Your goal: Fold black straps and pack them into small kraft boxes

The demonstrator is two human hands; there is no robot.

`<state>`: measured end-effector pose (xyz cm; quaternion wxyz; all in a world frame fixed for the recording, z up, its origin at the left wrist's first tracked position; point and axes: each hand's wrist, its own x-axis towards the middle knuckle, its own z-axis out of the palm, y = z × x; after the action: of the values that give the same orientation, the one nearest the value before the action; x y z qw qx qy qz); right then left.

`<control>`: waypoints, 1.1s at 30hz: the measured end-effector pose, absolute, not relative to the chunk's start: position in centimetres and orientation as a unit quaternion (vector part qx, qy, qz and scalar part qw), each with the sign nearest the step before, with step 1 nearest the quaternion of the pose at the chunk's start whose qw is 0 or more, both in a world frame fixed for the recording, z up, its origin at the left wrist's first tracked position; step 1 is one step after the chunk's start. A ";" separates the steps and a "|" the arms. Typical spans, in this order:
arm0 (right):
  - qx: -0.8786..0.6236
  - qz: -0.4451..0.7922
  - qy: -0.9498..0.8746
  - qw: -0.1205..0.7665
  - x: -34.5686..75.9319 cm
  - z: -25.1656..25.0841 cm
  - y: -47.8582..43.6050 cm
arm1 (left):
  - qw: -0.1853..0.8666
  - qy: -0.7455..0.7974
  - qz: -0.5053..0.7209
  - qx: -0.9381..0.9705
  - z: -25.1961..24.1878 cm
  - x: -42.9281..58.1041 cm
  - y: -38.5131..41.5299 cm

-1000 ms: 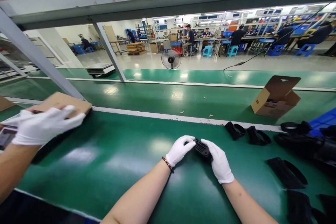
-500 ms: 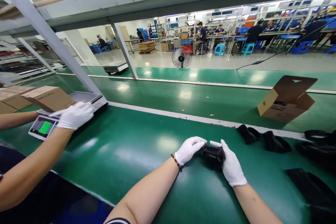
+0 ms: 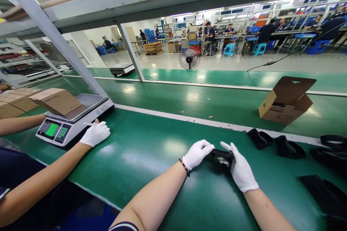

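Both of my hands wear white gloves. My left hand (image 3: 198,154) is closed in a pinch on the left end of a small black slotted device (image 3: 221,153). On the device's right end, my right hand (image 3: 241,169) grips with the thumb and fingers around it. The device is held above the green work surface (image 3: 151,158); its exact kind cannot be made out. To the right of my hands lie several black looped straps (image 3: 260,139), resting on the table.
At left, a co-worker's gloved hand (image 3: 95,133) is beside a digital scale (image 3: 65,133) bearing a brown carton (image 3: 58,101). An open brown box (image 3: 284,110) stands on the green belt (image 3: 162,95) beyond a white rail. A fan (image 3: 189,59) stands behind.
The device has tilted in my hands, showing less of its slotted face. The co-worker's hand has moved off the carton to the scale's near side. The open box and scraps have shifted left.
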<state>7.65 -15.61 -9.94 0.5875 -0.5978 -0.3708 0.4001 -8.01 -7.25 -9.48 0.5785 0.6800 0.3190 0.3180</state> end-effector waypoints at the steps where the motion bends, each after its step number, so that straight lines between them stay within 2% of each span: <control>1: -0.593 0.417 -0.359 0.588 7.6 -10.0 -15.6 | 0.578 0.322 0.318 0.680 -9.5 -8.0 -7.2; 5: -0.582 0.459 -0.344 0.576 7.6 -10.5 -15.5 | 0.573 0.335 0.317 0.678 -9.6 -7.9 -7.2; 14: -0.609 0.317 -0.444 0.575 8.0 -10.7 -15.7 | 0.562 0.332 0.343 0.675 -9.8 -7.9 -6.9; 19: -0.623 0.317 -0.457 0.551 7.5 -10.2 -16.0 | 0.554 0.333 0.346 0.680 -10.1 -8.0 -6.6; 22: -0.642 0.308 -0.473 0.519 7.0 -10.6 -16.0 | 0.545 0.338 0.342 0.687 -10.2 -8.0 -6.5; 29: -0.607 0.141 -0.682 0.384 5.6 -11.0 -16.5 | 0.516 0.352 0.325 0.711 -10.4 -8.0 -6.8; 33: -0.600 0.082 -0.706 0.368 5.4 -10.9 -16.7 | 0.496 0.358 0.324 0.721 -10.6 -8.0 -6.9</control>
<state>5.39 -16.68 -10.88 0.3675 -0.5997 -0.7061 0.0820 -8.03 -6.91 -10.60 0.4963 0.7213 0.3582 0.3243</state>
